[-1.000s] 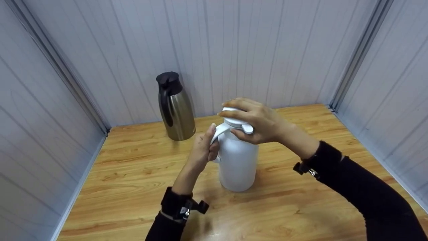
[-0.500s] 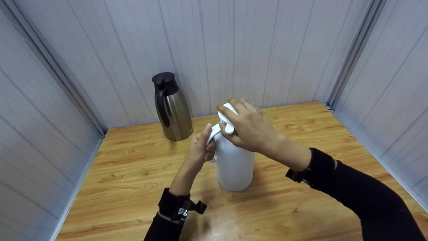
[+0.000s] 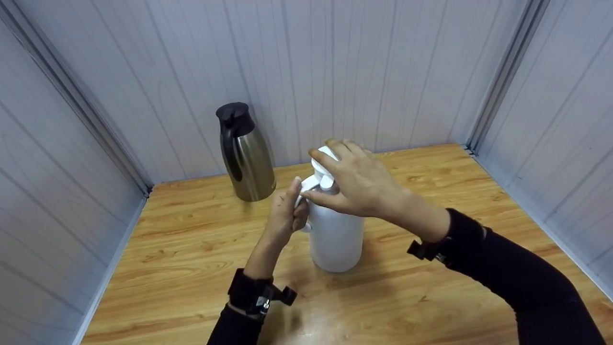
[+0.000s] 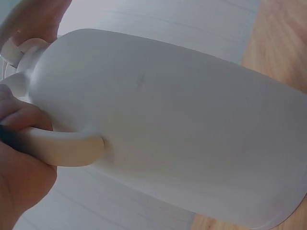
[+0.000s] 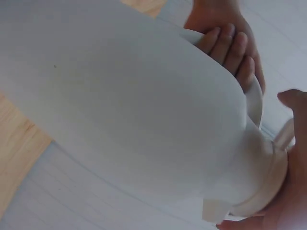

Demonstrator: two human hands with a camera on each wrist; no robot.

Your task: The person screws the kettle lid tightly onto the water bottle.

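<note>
the jug (image 3: pixel 335 235) stands upright on the table (image 3: pixel 191 258), near its middle. the flask (image 3: pixel 244 158) stands behind it to the left, close to the back wall (image 3: pixel 335 72). the left hand (image 3: pixel 286 215) is on the jug's left side, the right hand (image 3: pixel 357 184) on its top.

Two bare hands, no gloves or rings visible. Left hand (image 3: pixel 286 215) and right hand (image 3: pixel 357 184) both come out of long black sleeves: left sleeve (image 3: pixel 234 328), right sleeve (image 3: pixel 522 282). Sleeve fabric is plain, dark, close-fitting, no print or logo seen. Each wrist carries a black strap with a small camera mount: left wrist strap (image 3: pixel 251 294) shows a black clamp part sticking out sideways and a small silvery metal fitting; right wrist strap (image 3: pixel 431 250) shows a similar black bracket with a glint of metal. Fingernails are short and unpainted in the right wrist view. Left hand fingers (image 5: pixel 229 47) are bare.
</note>
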